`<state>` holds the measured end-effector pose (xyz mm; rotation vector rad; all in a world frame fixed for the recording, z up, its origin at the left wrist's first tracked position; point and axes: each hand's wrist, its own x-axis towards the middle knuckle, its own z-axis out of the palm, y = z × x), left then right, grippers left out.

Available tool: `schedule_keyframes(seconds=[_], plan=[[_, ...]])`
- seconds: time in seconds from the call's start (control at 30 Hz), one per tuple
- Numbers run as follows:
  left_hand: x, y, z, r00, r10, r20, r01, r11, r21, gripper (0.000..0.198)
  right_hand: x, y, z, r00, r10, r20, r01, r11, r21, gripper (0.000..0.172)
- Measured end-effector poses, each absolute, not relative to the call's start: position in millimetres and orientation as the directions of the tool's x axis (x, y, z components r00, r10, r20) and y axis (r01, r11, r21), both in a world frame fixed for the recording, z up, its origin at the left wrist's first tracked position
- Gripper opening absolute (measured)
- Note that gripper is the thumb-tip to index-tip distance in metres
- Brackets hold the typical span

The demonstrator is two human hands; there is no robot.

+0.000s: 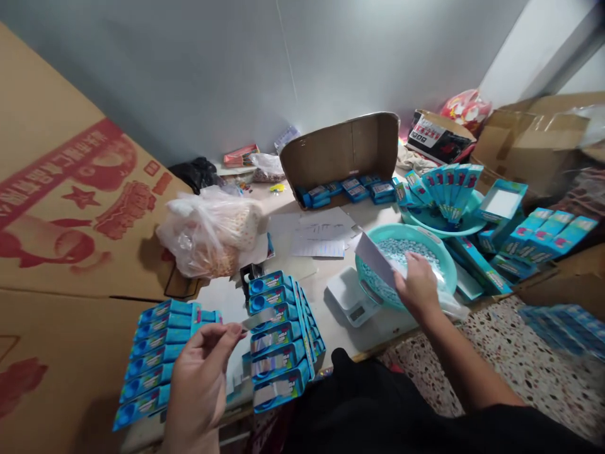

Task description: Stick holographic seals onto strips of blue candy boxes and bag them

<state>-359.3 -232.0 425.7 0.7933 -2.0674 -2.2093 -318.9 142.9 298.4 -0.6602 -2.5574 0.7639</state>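
Observation:
My left hand is closed in a pinch, with a thin pale strip at its fingertips. The strip reaches over a row of blue printed boxes, several of which carry similar pale strips. Left of this hand stands another row of blue boxes. My right hand is closed on a white card above a turquoise basin. Small pale-blue pieces fill the basin; their exact kind is unclear. Clear plastic lies at the basin's right edge, partly behind my wrist.
A white digital scale adjoins the basin. Behind it are printed papers and an open carton with blue packs. A second basin holds fanned blue boxes. A plastic bag and large carton stand left.

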Motion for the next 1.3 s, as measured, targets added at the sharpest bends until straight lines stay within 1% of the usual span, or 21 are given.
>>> schedule_keyframes(seconds=[0.03, 0.07, 0.1, 0.13, 0.17, 0.2, 0.27, 0.33, 0.43, 0.5, 0.6, 0.63, 0.67, 0.73, 0.8, 0.87, 0.97, 1.07, 1.13, 1.23, 1.3], plan=[[-363, -234, 428, -0.870, -0.333, -0.363, -0.342, -0.123, 0.932, 0.056, -325, 127, 311, -0.844, 0.448, 0.294, 0.203, 0.776, -0.597, 0.050], [-366, -236, 430, -0.873, -0.320, -0.368, -0.349, -0.117, 0.930, 0.056, -331, 108, 325, -0.861, 0.361, 0.358, 0.064, 0.776, -0.627, 0.047], [-370, -238, 430, -0.878, -0.306, -0.368, -0.351, -0.110, 0.930, 0.056, -339, 88, 341, -0.886, 0.267, 0.379, -0.060, 0.744, -0.665, 0.043], [-373, -241, 431, -0.884, -0.290, -0.367, -0.353, -0.103, 0.930, 0.055, -346, 67, 357, -0.908, 0.177, 0.380, -0.170, 0.673, -0.720, 0.040], [-376, -244, 431, -0.888, -0.275, -0.367, -0.354, -0.098, 0.930, 0.055, -354, 46, 373, -0.928, 0.058, 0.369, -0.274, 0.566, -0.777, 0.038], [-379, -247, 430, -0.891, -0.259, -0.373, -0.359, -0.099, 0.928, 0.055, -362, 25, 387, -0.936, -0.057, 0.347, -0.333, 0.462, -0.822, 0.037], [-385, -252, 428, -0.897, -0.214, -0.387, -0.370, -0.116, 0.922, 0.055, -376, -10, 407, -0.928, -0.219, 0.302, -0.361, 0.320, -0.876, 0.038], [-391, -257, 426, -0.902, -0.156, -0.402, -0.383, -0.138, 0.914, 0.054, -389, -38, 414, -0.915, -0.297, 0.275, -0.344, 0.211, -0.915, 0.040], [-399, -264, 424, -0.903, -0.103, -0.417, -0.398, -0.162, 0.903, 0.053, -399, -64, 407, -0.936, -0.290, 0.200, -0.234, 0.087, -0.968, 0.029], [-405, -269, 420, -0.901, -0.090, -0.424, -0.406, -0.172, 0.898, 0.051, -400, -75, 400, -0.965, -0.234, 0.118, -0.133, 0.051, -0.990, 0.021], [-413, -276, 409, -0.918, -0.050, -0.394, -0.385, -0.136, 0.913, 0.046, -397, -86, 393, -0.993, -0.119, 0.020, -0.024, 0.034, -0.999, 0.017], [-415, -277, 403, -0.931, -0.043, -0.363, -0.358, -0.096, 0.929, 0.044, -396, -89, 393, -0.997, -0.074, 0.004, -0.009, 0.066, -0.998, 0.015], [-417, -278, 396, -0.946, -0.046, -0.321, -0.319, -0.039, 0.947, 0.042, -396, -91, 394, -1.000, -0.028, 0.000, -0.003, 0.136, -0.991, 0.013], [-420, -279, 383, -0.970, -0.053, -0.236, -0.240, 0.090, 0.966, 0.040, -397, -93, 396, -0.998, 0.029, 0.048, -0.034, 0.375, -0.926, 0.009], [-422, -279, 371, -0.980, -0.041, -0.197, -0.201, 0.157, 0.967, 0.040, -398, -95, 399, -0.992, 0.004, 0.125, -0.095, 0.624, -0.775, 0.006], [-424, -279, 363, -0.975, -0.002, -0.221, -0.220, 0.135, 0.966, 0.041, -400, -97, 401, -0.985, -0.063, 0.162, -0.151, 0.770, -0.620, 0.011], [-427, -282, 355, -0.953, 0.053, -0.298, -0.293, 0.087, 0.952, 0.044, -401, -99, 400, -0.981, -0.131, 0.140, -0.184, 0.853, -0.489, 0.012], [-431, -285, 347, -0.945, 0.083, -0.315, -0.310, 0.068, 0.948, 0.046, -402, -101, 401, -0.978, -0.169, 0.121, -0.205, 0.875, -0.438, 0.011], [-434, -286, 340, -0.947, 0.098, -0.307, -0.301, 0.064, 0.951, 0.046, -402, -102, 405, -0.979, -0.166, 0.120, -0.202, 0.885, -0.420, 0.011], [-434, -285, 335, -0.931, 0.131, -0.342, -0.342, 0.023, 0.940, 0.047, -402, -105, 411, -0.983, -0.156, 0.097, -0.181, 0.918, -0.354, 0.021], [-433, -283, 335, -0.900, 0.150, -0.409, -0.421, -0.061, 0.905, 0.050, -403, -106, 415, -0.984, -0.166, 0.066, -0.178, 0.930, -0.320, 0.028]])
